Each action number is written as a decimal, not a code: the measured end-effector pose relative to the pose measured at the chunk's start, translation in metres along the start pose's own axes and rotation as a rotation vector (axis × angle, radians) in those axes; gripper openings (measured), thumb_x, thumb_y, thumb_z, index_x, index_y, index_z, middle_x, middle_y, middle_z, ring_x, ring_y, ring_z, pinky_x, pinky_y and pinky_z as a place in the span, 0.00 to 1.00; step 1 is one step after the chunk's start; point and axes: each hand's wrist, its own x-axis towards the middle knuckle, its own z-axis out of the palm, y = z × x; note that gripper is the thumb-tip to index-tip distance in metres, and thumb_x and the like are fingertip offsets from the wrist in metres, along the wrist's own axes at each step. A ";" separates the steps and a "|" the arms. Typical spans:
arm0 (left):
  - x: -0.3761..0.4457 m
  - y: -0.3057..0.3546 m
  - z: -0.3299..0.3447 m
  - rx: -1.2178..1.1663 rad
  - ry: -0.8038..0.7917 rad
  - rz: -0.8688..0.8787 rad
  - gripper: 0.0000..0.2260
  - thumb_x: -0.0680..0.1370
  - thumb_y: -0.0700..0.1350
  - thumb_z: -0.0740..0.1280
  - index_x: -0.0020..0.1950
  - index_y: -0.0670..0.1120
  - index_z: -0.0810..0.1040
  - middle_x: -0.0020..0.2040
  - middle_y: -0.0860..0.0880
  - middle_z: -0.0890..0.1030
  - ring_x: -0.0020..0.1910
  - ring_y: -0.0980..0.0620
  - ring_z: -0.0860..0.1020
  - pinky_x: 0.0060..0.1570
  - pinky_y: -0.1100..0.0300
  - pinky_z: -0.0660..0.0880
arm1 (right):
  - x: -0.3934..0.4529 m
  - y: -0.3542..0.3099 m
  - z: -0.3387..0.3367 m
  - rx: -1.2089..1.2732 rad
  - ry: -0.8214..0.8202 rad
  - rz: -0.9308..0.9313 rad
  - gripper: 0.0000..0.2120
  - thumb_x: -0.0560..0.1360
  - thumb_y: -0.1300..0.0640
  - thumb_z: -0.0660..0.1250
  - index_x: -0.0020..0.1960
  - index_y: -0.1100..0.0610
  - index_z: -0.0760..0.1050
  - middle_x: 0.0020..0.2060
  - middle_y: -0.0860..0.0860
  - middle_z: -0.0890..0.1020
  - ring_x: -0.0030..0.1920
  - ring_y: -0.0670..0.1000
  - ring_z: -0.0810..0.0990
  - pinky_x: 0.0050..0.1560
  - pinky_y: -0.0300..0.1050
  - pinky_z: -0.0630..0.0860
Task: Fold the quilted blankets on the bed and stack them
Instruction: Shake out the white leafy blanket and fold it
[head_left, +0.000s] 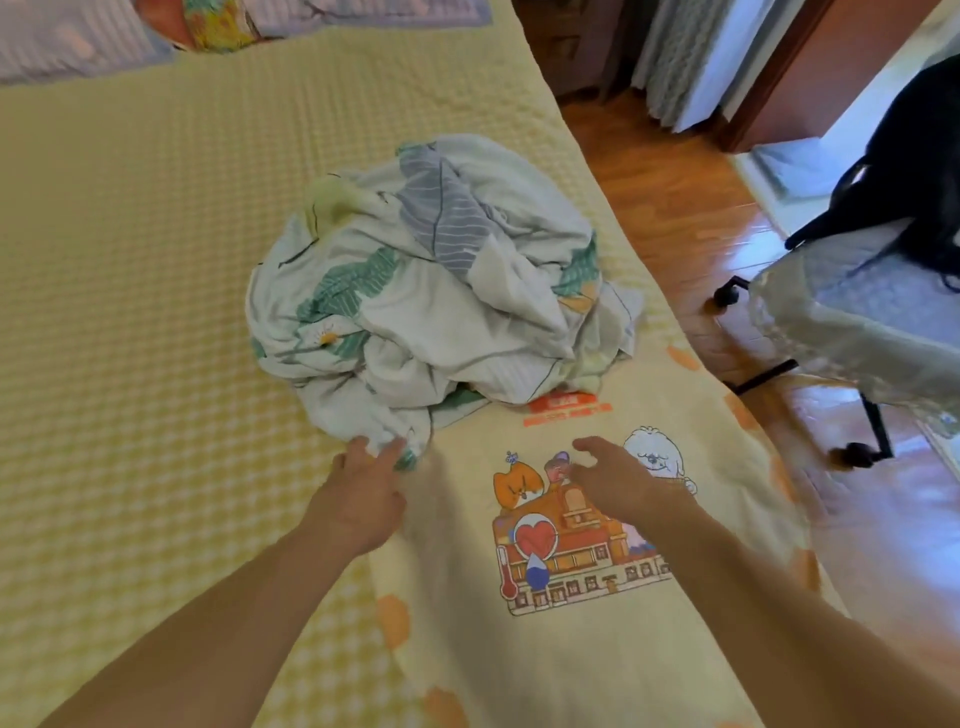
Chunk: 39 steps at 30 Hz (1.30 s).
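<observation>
I'm starting the crumpled blanket (436, 291); left hand (363, 493) pinches its near hem, right hand (618, 478) hovers open; next, spread it.

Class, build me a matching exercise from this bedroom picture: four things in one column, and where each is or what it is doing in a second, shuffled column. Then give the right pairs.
Things:
1. left hand
2. right hand
3. crumpled leaf-print blanket
4. wheeled chair

Places or states:
A. on the wooden floor beside the bed
B. heaped on the bed, not yet folded
C. fingers at the near edge of the heap
D. open above the cartoon-print yellow blanket

Pairs: 1-C, 2-D, 3-B, 4-A
</observation>
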 end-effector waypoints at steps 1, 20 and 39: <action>0.018 0.007 0.007 0.083 0.039 0.038 0.33 0.81 0.48 0.62 0.82 0.60 0.48 0.81 0.45 0.43 0.78 0.40 0.53 0.66 0.47 0.71 | 0.011 0.009 0.008 -0.114 -0.021 -0.008 0.28 0.80 0.53 0.63 0.78 0.51 0.61 0.66 0.57 0.75 0.50 0.52 0.80 0.44 0.45 0.78; -0.111 -0.043 -0.127 0.028 0.414 -0.075 0.10 0.75 0.36 0.64 0.43 0.49 0.67 0.39 0.50 0.73 0.36 0.47 0.72 0.33 0.55 0.63 | -0.014 0.040 0.040 -0.250 -0.100 0.103 0.27 0.78 0.50 0.64 0.74 0.59 0.67 0.74 0.60 0.67 0.73 0.62 0.67 0.70 0.53 0.67; -0.516 -0.144 -0.259 -1.131 0.591 0.520 0.14 0.65 0.36 0.67 0.34 0.50 0.64 0.31 0.53 0.62 0.30 0.54 0.61 0.29 0.60 0.57 | -0.451 -0.155 0.271 0.198 0.218 -0.509 0.56 0.65 0.43 0.78 0.81 0.50 0.47 0.73 0.50 0.64 0.72 0.53 0.65 0.70 0.51 0.67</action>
